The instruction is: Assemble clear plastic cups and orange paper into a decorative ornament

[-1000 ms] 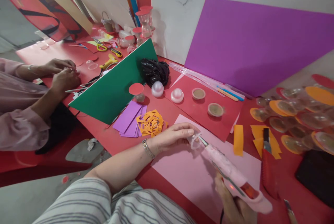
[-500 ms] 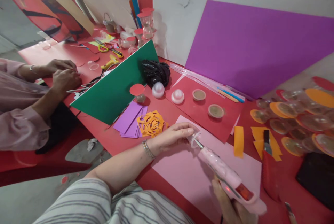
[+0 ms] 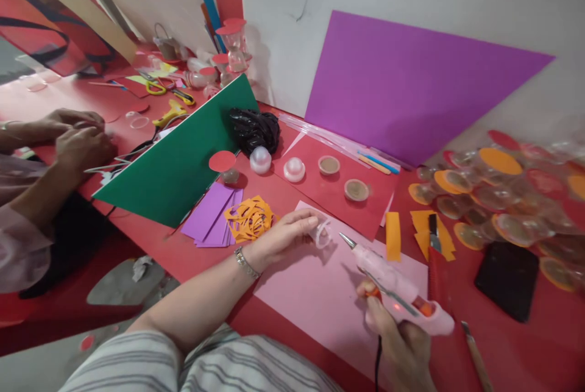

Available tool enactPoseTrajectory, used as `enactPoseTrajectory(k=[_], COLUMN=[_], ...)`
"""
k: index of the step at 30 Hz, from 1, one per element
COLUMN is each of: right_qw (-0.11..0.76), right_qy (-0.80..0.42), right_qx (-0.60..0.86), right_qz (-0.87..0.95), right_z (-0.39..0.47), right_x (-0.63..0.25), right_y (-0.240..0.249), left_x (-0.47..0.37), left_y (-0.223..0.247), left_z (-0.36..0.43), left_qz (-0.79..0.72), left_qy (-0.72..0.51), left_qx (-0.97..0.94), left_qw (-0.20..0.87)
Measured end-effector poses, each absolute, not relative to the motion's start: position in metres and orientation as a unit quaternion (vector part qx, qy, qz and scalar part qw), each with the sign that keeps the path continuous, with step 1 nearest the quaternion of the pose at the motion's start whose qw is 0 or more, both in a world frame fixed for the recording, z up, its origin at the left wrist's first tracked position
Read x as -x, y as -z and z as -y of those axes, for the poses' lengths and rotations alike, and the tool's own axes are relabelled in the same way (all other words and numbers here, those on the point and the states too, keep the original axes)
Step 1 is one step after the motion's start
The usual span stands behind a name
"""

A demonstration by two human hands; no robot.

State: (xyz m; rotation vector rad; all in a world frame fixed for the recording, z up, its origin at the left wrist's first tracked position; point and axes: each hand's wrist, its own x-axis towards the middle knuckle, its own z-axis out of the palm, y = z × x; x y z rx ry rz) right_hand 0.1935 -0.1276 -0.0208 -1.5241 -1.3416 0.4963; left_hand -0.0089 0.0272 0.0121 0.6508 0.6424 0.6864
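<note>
My left hand (image 3: 292, 230) pinches a small clear plastic cup (image 3: 322, 235) by its side above a pink sheet (image 3: 292, 294). My right hand (image 3: 395, 325) is wrapped round the handle of a pink glue gun (image 3: 388, 276), one finger at its orange trigger. The gun's metal nozzle points at the cup, with a gap between them. A red light glows on its side. Beyond my hands, two sand-filled cups (image 3: 356, 190) and a domed clear cup (image 3: 294, 169) stand on a red sheet (image 3: 336, 206).
A green board (image 3: 183, 160) leans on the left, with orange paper strips (image 3: 250, 219) and purple cards (image 3: 211, 212) before it. Many clear cups with discs (image 3: 498, 197) crowd the right, near a black phone-like slab (image 3: 507, 282) and a cutter (image 3: 434, 233). A co-worker's hands (image 3: 82, 139) work at far left.
The glue gun's nozzle has drawn back from the cup, rightward. The cup has tilted in my left hand. My view has turned to the right.
</note>
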Motion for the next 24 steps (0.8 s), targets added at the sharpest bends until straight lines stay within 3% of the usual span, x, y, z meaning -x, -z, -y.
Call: enactPoseTrajectory(k=[5, 7, 12, 17, 24], right_qw=[0.543, 0.512, 0.552, 0.603, 0.597], right_qy=[-0.279, -0.291, -0.159, -0.148, -0.117], right_qx=[0.68, 0.7, 0.764, 0.78, 0.793], right_qz=[0.406, 0.405, 0.294, 0.079, 0.026], right_z=[0.115, 0.121, 0.162, 0.201, 0.231], right_x=[-0.199, -0.215, -0.255, -0.27, -0.294], right_y=[-0.008, -0.012, -0.006, -0.005, 0.006], left_x=[0.009, 0.009, 0.011, 0.01, 0.005], left_y=[-0.013, -0.016, -0.025, -0.026, -0.03], left_z=[-0.028, -0.029, -0.029, -0.03, -0.027], left_qz=[-0.308, -0.308, -0.292, -0.307, -0.339], left_qy=[-0.347, -0.343, -0.338, -0.336, -0.328], left_qx=[-0.297, -0.293, -0.293, -0.322, -0.324], left_qw=[0.834, 0.838, 0.845, 0.83, 0.82])
